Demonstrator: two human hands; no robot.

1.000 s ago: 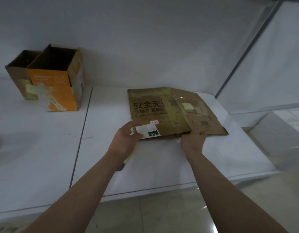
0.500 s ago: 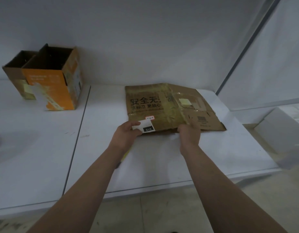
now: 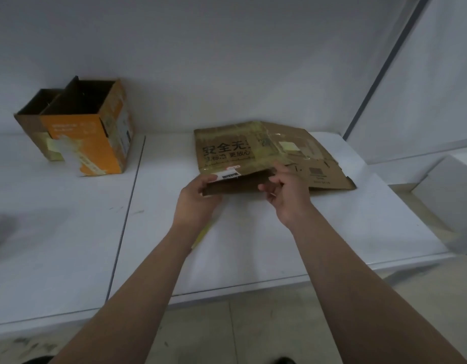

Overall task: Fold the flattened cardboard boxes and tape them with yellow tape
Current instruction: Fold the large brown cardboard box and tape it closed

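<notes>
Brown flattened box (image 3: 227, 148) lies on the white table (image 3: 253, 245), near edge gripped by the left hand (image 3: 198, 200) at its corner and pinched by the right hand (image 3: 287, 195); spreading both layers evenly should square it without tearing.

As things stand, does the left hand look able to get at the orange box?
Probably not yet: the left hand grips the flattened box at its near edge. Nothing visible stands between it and the orange box, but that sits far off to the left.
</notes>
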